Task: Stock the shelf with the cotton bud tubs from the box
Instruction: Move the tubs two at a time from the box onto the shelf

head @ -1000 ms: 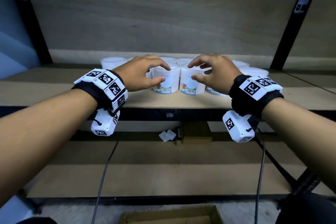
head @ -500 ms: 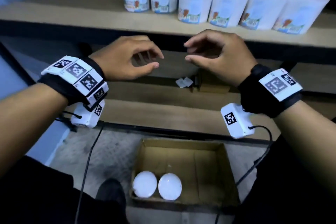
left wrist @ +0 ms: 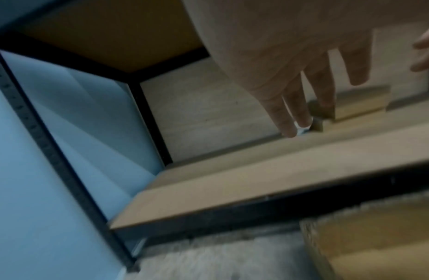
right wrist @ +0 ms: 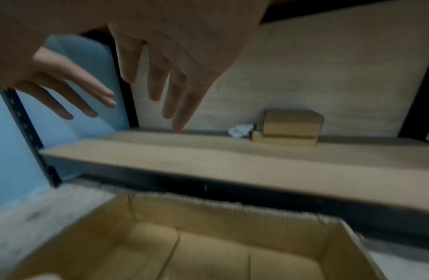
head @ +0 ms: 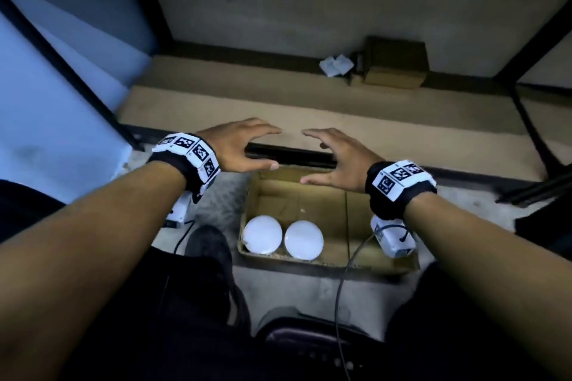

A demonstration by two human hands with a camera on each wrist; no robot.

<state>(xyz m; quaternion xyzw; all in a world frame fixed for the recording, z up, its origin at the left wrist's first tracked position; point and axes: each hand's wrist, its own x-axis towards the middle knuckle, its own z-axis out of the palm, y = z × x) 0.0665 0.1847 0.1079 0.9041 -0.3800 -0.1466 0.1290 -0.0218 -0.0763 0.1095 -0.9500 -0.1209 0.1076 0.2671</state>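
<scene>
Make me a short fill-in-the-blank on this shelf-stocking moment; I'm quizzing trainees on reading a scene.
1. The cardboard box on the floor holds ___ white-lidded tubs.
2. The left tub and right tub stand in the box's near-___ corner.
3. The left hand and right hand hold ___.

Missing words: two; left; nothing

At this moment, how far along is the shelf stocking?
Done: cannot be judged from these views alone; the stocked shelf is out of view, and most of the cardboard box floor is bare. In hand: nothing; the left hand and right hand hover open above the box. Left: two white tubs side by side in its near left corner.
</scene>
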